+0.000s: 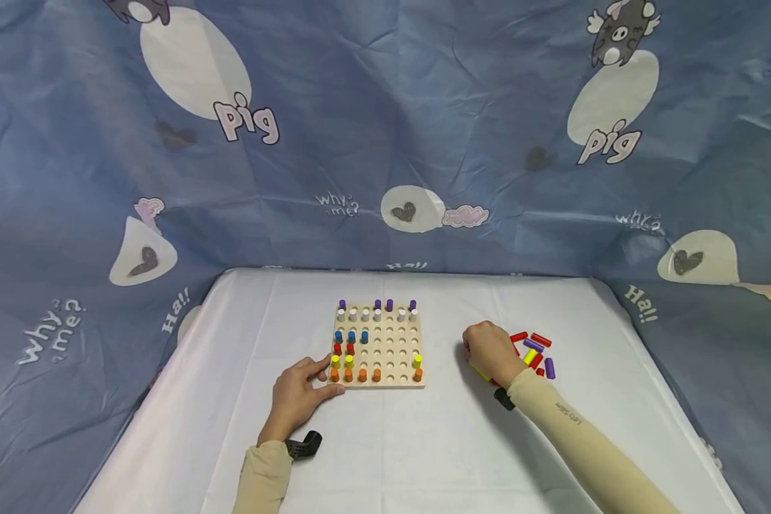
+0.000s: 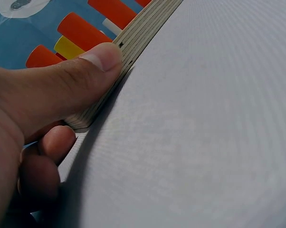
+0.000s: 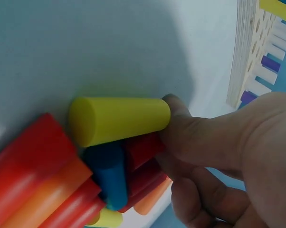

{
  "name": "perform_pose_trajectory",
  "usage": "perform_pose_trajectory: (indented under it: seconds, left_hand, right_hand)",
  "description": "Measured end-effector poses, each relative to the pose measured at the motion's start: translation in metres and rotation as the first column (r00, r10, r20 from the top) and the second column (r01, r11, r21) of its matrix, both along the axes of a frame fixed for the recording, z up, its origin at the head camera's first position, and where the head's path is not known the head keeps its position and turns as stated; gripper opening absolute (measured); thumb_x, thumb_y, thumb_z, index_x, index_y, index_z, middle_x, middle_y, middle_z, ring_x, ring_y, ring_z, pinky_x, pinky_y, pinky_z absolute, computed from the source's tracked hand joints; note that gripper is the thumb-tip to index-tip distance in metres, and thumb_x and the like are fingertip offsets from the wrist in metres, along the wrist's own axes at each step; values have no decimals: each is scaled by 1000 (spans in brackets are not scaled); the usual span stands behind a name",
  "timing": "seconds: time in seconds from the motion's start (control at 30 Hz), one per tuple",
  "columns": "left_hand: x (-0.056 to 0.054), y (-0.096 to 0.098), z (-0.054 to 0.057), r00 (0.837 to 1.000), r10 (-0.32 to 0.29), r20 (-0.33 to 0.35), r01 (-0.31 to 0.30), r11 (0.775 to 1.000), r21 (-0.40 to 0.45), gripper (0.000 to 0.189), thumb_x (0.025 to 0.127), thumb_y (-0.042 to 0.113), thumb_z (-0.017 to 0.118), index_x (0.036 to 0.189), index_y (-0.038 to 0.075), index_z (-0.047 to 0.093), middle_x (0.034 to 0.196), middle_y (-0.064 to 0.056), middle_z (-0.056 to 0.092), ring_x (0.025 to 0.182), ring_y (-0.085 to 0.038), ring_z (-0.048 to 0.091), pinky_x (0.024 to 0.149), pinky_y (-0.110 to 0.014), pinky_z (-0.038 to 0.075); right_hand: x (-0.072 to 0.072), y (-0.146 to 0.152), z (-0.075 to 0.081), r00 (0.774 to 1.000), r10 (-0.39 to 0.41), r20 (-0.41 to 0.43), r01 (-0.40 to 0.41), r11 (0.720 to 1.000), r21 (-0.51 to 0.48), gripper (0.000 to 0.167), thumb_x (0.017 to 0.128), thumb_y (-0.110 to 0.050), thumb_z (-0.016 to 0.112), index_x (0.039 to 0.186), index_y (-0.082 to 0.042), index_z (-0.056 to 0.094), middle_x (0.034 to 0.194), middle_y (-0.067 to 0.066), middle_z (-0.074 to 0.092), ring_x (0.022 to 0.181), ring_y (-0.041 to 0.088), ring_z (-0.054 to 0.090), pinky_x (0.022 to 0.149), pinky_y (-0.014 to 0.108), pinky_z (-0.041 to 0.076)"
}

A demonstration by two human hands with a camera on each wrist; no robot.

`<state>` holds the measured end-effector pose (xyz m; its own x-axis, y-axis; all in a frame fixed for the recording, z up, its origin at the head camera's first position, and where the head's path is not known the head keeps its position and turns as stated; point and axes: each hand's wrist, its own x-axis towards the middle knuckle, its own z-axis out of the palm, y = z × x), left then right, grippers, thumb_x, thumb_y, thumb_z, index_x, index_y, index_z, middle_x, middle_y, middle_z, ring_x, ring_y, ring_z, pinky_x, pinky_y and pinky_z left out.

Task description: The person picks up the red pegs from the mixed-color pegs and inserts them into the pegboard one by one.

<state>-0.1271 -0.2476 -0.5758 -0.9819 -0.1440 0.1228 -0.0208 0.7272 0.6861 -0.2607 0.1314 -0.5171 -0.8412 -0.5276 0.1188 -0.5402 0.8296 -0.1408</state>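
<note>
My left hand (image 1: 295,392) grips the near left corner of a wooden pegboard (image 1: 395,385). Its thumb (image 2: 98,59) lies along the board's front edge, and the other fingers are bent beside the corner. Coloured pegs stand in rows in the board, among them orange pegs (image 1: 363,375), blue pegs (image 1: 351,336) and white pegs (image 1: 365,315). To the right, my right hand (image 1: 491,350) is over the loose pegs. In the right wrist view its thumb and a finger pinch one end of a yellow peg (image 3: 121,118), which lies against a blue peg (image 3: 107,173) and red pegs.
More loose pegs lie right of my right hand, including a red peg (image 1: 541,340) and a purple peg (image 1: 550,368). A white cloth (image 1: 398,457) covers the table. Behind it hangs a blue printed curtain (image 1: 321,164).
</note>
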Motion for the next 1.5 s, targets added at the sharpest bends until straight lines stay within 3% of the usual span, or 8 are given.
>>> perform_pose_trajectory:
  seconds: [0.1, 0.33, 0.53, 0.73, 1.0, 1.13, 1.3, 1.5]
  left_hand:
    - [0, 0, 0, 1000, -4, 5, 4, 1000, -3, 72, 74, 38, 98, 137, 13, 73, 81, 7, 58, 63, -9, 40, 60, -26, 31]
    - [1, 0, -1, 1000, -6, -8, 6, 1000, -1, 72, 73, 37, 98, 136, 13, 73, 81, 8, 58, 63, -8, 40, 59, -25, 31]
    - [0, 0, -2, 999, -11, -43, 11, 1000, -8, 72, 72, 36, 98, 135, 11, 74, 80, 9, 58, 61, -6, 39, 57, -24, 31]
    - [1, -2, -2, 998, -2, -57, 2, 1000, -14, 71, 72, 36, 98, 134, 11, 74, 79, 9, 58, 61, -6, 38, 56, -25, 31]
    - [2, -1, -3, 1000, -5, -9, 5, 1000, -1, 72, 74, 38, 97, 137, 12, 73, 82, 9, 58, 62, -8, 40, 58, -25, 32]
    - [4, -2, -2, 1000, 12, 12, -12, 1000, -8, 73, 74, 37, 97, 138, 12, 72, 81, 8, 57, 62, -9, 40, 58, -25, 31]
    - [4, -1, -2, 1000, 8, -21, -8, 1000, -9, 72, 72, 35, 98, 135, 12, 74, 80, 9, 57, 61, -8, 39, 58, -25, 31]
    - [1, -1, -3, 1000, -3, -29, 3, 1000, 1, 72, 72, 37, 98, 136, 12, 74, 80, 10, 57, 61, -7, 39, 58, -25, 31]
  right_hand:
    - [-1, -2, 0, 1000, -10, 8, 10, 1000, 4, 23, 78, 0, 84, 65, -12, 68, 66, 2, 67, 65, 22, 62, 60, 42, 56]
    - [-10, -1, 5, 986, -89, 142, 86, 996, 24, 28, 67, -11, 100, 72, -14, 72, 73, 1, 68, 68, 19, 60, 63, 40, 53]
    - [-12, -1, 6, 985, -85, 150, 84, 996, 10, 30, 65, -13, 102, 72, -14, 72, 72, 0, 67, 68, 19, 59, 62, 39, 52]
    - [-9, -4, 6, 987, -76, 145, 78, 997, -7, 28, 69, -12, 99, 72, -13, 71, 71, 0, 66, 67, 20, 58, 64, 40, 53]
    - [-2, -4, 2, 989, -74, 127, 70, 997, 35, 20, 76, -12, 94, 80, -8, 74, 77, 4, 71, 73, 22, 65, 71, 44, 58]
    - [-2, -6, 0, 994, -40, 106, 35, 998, 48, 17, 79, -9, 90, 78, -9, 73, 75, 3, 70, 71, 21, 64, 69, 42, 57]
    - [-1, -8, 2, 996, -15, 86, 10, 999, 52, 13, 79, -6, 84, 74, -10, 73, 73, 4, 70, 70, 23, 64, 66, 44, 56]
    - [0, -10, 9, 997, -16, 75, 16, 1000, -4, 11, 83, -4, 79, 78, -14, 79, 85, 3, 75, 81, 24, 66, 68, 46, 58]
